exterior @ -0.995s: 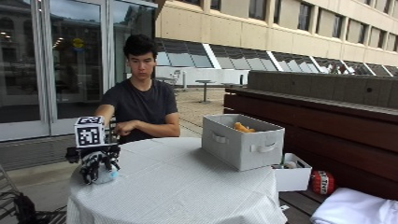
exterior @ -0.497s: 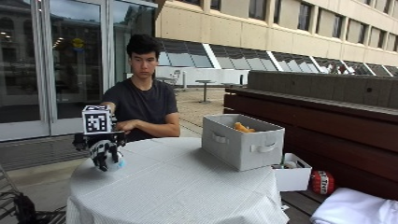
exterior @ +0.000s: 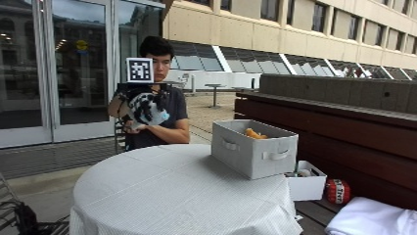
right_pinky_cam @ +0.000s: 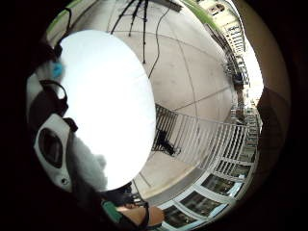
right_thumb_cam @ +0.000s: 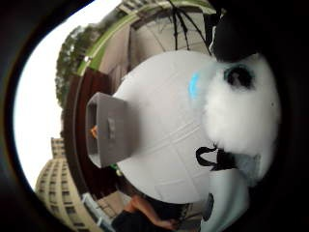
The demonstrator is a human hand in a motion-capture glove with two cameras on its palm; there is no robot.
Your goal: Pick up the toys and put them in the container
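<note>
Gloved right hand is holding a white plush toy up over the table.
Fingers are curling round the toy, enclosing it; grey fabric container, orange toy inside, is sitting well apart from them.

Gloved right hand raised chest-high, fingers curled.

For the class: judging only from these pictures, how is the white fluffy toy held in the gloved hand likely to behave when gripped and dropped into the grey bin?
The white plush toy looks fluffy, so it probably squashes under the gloved right hand rather than slipping. Held aloft one-handed, it seems light. Dropped into the grey fabric bin, it should land softly without rolling far.
</note>
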